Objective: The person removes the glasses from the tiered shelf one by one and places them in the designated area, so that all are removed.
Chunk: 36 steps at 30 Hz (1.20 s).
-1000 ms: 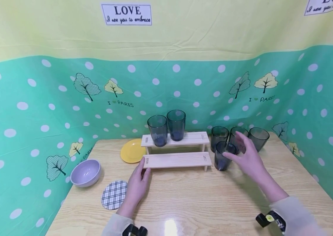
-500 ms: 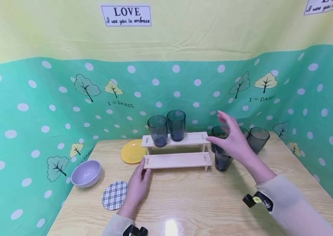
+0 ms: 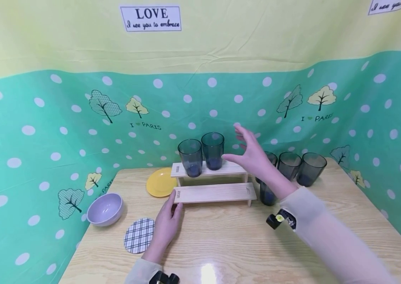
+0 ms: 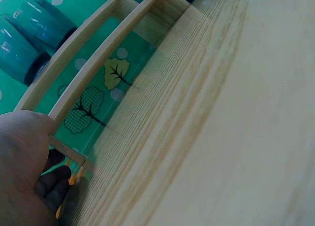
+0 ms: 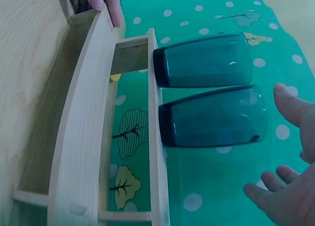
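A two-tier wooden shelf rack (image 3: 214, 193) stands at the middle of the table. Two dark, clear glasses (image 3: 212, 152) are upright side by side on its upper tier, toward the left. My left hand (image 3: 166, 225) holds the left end of the lower tier; in the left wrist view the thumb lies along the board and the other fingers curl beneath, partly hidden. Beside the right-hand glass on the rack, my right hand (image 3: 252, 156) hovers with fingers and thumb spread, holding nothing. The right wrist view shows a gap between this hand and both glasses (image 5: 214, 117).
Several more dark glasses (image 3: 311, 169) stand on the table right of the rack, partly hidden by my right forearm. To the left are a yellow plate (image 3: 160, 183), a purple bowl (image 3: 104, 209) and a checked round coaster (image 3: 138, 236). A patterned cloth (image 3: 200, 94) hangs behind.
My right hand has moved left from above the glasses at the right to the rack's upper tier, carrying nothing. The left hand keeps its hold on the rack.
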{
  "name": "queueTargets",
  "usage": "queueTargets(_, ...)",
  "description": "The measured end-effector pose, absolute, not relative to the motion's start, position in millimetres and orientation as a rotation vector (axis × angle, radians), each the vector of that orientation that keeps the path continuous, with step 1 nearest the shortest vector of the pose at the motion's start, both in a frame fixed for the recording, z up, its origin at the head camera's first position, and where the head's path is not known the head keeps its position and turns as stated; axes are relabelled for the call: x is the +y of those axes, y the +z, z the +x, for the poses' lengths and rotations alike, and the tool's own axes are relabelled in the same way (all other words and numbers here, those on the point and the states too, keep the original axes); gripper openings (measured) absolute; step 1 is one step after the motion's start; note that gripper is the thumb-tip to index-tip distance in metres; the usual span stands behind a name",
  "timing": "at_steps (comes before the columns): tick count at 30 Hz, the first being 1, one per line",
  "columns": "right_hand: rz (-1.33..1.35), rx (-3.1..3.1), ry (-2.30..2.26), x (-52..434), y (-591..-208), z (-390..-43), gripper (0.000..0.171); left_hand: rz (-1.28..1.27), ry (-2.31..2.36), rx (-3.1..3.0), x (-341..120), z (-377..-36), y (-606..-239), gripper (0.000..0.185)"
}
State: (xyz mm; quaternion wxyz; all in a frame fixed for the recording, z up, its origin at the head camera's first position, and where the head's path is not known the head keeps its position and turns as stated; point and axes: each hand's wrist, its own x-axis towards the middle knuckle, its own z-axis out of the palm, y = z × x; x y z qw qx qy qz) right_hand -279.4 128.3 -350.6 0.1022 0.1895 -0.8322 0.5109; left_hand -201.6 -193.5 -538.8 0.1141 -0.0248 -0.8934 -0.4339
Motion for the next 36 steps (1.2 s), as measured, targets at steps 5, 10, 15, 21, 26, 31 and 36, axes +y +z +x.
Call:
queueTargets(5, 0.563, -2.489, 1.510, 115, -350, -290, 0.109, -0.073, -1.269, -2.617, -194, -201, -539, 0.064)
queueTargets(10, 0.549, -2.527, 1.511, 107, -352, -302, 0.109, -0.071, -1.274, -2.616, -194, -202, -539, 0.064)
queueTargets(15, 0.555, -2.569, 1.474, 101, -356, -311, 0.108, -0.073, -1.280, -2.611, -195, -202, -539, 0.064)
queueTargets(21, 0.536, -2.621, 1.430, 95, -361, -316, 0.109, -0.068, -1.278, -2.616, -194, -201, -538, 0.064)
queueTargets(26, 0.522, -2.635, 1.420, 92, -364, -318, 0.110, -0.056, -1.274, -2.624, -194, -201, -537, 0.064)
queueTargets(31, 0.510, -2.647, 1.416, 90, -366, -319, 0.109, -0.048, -1.281, -2.629, -193, -200, -536, 0.064)
queueTargets(36, 0.493, -2.654, 1.417, 88, -367, -318, 0.107, -0.048, -1.283, -2.629, -193, -200, -535, 0.064)
